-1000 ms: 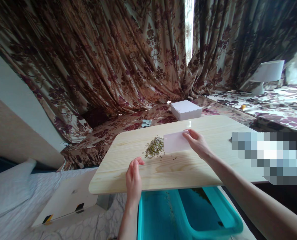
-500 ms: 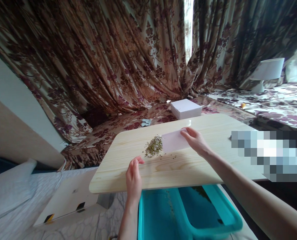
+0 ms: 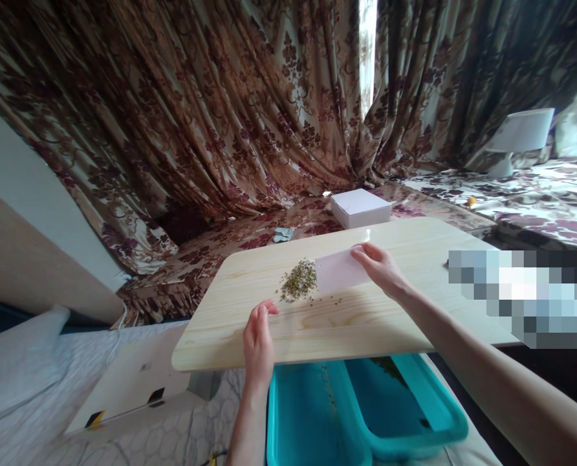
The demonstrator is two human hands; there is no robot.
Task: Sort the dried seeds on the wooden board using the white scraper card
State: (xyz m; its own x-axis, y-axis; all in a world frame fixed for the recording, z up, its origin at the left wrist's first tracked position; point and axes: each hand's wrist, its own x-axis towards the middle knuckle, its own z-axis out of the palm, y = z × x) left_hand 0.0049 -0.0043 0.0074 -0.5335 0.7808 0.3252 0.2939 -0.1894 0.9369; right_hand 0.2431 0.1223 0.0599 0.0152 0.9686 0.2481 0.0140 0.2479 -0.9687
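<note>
A small heap of green and pale seeds or grains lies on the pale wooden table, with a few loose bits scattered in front of it. My right hand pinches a white card by its right end. The card's left edge stands against the right side of the heap. My left hand is at the front left of the heap, apart from it, its fingers loosely curved and nothing visible in them.
Two turquoise bins stand below the table's front edge, with some green bits inside. Behind the table sit a white box and a folded pale cloth. A large white box lies on the bed at left; a lamp stands far right.
Both hands and the card hold nearly the same places. The whole view has shifted very slightly.
</note>
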